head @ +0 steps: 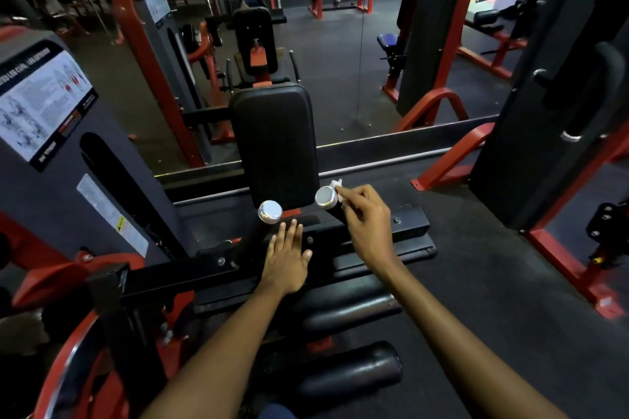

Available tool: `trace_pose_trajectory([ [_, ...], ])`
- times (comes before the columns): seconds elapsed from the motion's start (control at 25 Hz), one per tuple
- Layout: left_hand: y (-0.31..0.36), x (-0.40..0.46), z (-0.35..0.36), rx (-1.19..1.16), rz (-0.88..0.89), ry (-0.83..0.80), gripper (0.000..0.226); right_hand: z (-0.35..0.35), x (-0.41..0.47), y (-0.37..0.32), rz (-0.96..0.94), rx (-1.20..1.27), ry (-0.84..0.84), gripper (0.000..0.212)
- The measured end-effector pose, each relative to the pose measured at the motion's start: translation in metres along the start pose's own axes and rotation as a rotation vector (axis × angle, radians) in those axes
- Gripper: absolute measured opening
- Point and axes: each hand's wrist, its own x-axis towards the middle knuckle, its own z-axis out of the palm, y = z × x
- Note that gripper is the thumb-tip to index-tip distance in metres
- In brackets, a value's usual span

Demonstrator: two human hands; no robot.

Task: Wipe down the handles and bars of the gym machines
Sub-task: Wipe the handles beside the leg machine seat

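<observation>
In the head view, a black and red leg machine is seen from above, with its upright black padded backrest [275,143] in front of a wall mirror. Two short black handles with shiny chrome end caps rise beside the seat: the left handle [269,214] and the right handle [326,198]. The right hand [366,218] is curled around a small white wipe [335,184], which is pressed against the top of the right handle, just beside its cap. The left hand [287,257] is laid flat, fingers straight and together, on the black frame bar [391,230] just below the left handle (it holds nothing). The step in hand is judged to be the wiping of the right handle. Next, the wipe should probably be drawn down the grip, and then the left handle should be treated.
</observation>
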Motion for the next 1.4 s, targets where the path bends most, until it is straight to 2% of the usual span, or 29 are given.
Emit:
trace_pose_trajectory([
  [0.04,0.000,0.000,0.000,0.008,0.001,0.012,0.062,-0.001,-0.002,0.011,-0.024,-0.010,-0.036,0.043],
  [0.12,0.000,-0.002,0.001,0.020,0.006,0.046,0.062,-0.010,0.008,0.040,0.043,-0.135,-0.183,0.046],
  [0.28,0.001,-0.006,0.003,0.017,0.008,0.103,0.060,-0.019,0.064,0.049,0.242,-0.560,-0.797,0.036],
  [0.36,0.000,-0.007,0.005,0.028,0.020,0.128,0.060,-0.017,0.085,0.029,0.161,-0.588,-0.998,0.036],
  [0.44,0.001,-0.007,0.006,0.020,0.031,0.145,0.059,-0.014,0.096,0.011,0.123,-0.415,-1.061,0.039],
  [0.6,0.001,-0.008,0.009,-0.028,0.020,0.181,0.059,-0.014,0.090,0.004,0.079,0.067,-0.832,0.043],
  [0.72,0.004,-0.017,0.016,-0.068,-0.011,0.236,0.058,-0.015,0.054,0.022,0.154,0.313,-0.508,0.038],
  [0.8,0.010,-0.020,0.019,-0.068,-0.049,0.235,0.056,-0.015,0.030,0.043,0.139,0.235,-0.346,0.046],
  [0.92,0.015,-0.025,0.017,-0.036,-0.102,0.158,0.059,-0.015,0.013,0.073,0.134,-0.009,-0.272,0.050],
  [1.0,0.016,-0.023,0.008,0.003,-0.102,0.086,0.061,-0.018,0.007,0.078,0.103,-0.116,-0.237,0.043],
  [1.12,0.018,-0.025,-0.013,0.005,-0.091,-0.084,0.064,-0.030,-0.006,0.065,0.204,-0.190,-0.176,0.017],
  [1.2,0.026,-0.030,-0.034,-0.021,-0.099,-0.151,0.061,-0.039,-0.018,0.055,0.250,-0.208,-0.138,0.014],
  [1.28,0.042,-0.043,-0.055,-0.056,-0.081,-0.145,0.050,-0.055,-0.029,0.042,0.266,-0.241,-0.134,0.015],
  [1.4,0.079,-0.082,-0.085,-0.117,-0.030,-0.084,0.041,-0.097,-0.049,0.007,0.250,-0.434,-0.157,0.015],
])
